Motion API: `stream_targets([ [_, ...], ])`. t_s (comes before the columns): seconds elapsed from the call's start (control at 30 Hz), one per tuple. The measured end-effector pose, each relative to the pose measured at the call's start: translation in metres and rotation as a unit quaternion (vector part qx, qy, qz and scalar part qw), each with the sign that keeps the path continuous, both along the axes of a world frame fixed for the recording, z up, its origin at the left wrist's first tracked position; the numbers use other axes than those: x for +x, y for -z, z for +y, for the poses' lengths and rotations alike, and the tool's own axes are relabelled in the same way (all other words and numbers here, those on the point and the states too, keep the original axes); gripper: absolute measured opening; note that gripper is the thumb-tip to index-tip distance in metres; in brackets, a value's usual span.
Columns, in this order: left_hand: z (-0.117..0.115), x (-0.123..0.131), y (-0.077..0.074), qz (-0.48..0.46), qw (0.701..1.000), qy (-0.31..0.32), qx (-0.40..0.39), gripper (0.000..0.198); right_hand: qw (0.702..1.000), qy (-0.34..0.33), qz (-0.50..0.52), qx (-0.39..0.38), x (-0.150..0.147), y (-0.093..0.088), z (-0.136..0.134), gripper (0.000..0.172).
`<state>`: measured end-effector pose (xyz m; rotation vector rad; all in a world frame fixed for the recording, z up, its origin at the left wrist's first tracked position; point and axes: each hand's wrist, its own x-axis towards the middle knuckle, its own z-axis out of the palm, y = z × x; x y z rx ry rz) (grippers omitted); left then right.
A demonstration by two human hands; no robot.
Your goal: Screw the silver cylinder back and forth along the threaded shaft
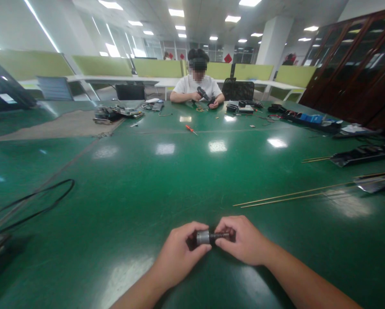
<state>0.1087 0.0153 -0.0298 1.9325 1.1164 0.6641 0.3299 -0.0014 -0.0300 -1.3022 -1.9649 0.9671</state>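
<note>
Low in the middle of the view, a small metal part point(203, 237) lies sideways between my hands, just over the green table point(140, 189). Its left end is a short silvery cylinder; a thinner dark, ridged shaft extends to the right. My left hand point(182, 249) is closed around the cylinder, thumb below and fingers above. Thumb and fingers of my right hand point(240, 238) close on the shaft, hiding part of its far end. What exact kind of part it is, I cannot make out.
Thin brass-coloured rods point(285, 198) lie to the right. A black cable loop point(68, 191) is at left. An orange screwdriver point(189, 128) lies farther back. Across the table a person point(198, 86) holds a dark tool. Electronic parts point(115, 113) sit at back left.
</note>
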Motion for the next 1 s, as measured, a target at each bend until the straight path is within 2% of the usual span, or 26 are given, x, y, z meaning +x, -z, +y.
stream_targets([
  [1.0, 0.0005, 0.0000, -0.0008, -0.003, 1.000, 0.001, -0.010, 0.023, 1.000, 0.005, -0.008, -0.001, 0.0022, -0.0006, -0.0007, 0.004],
])
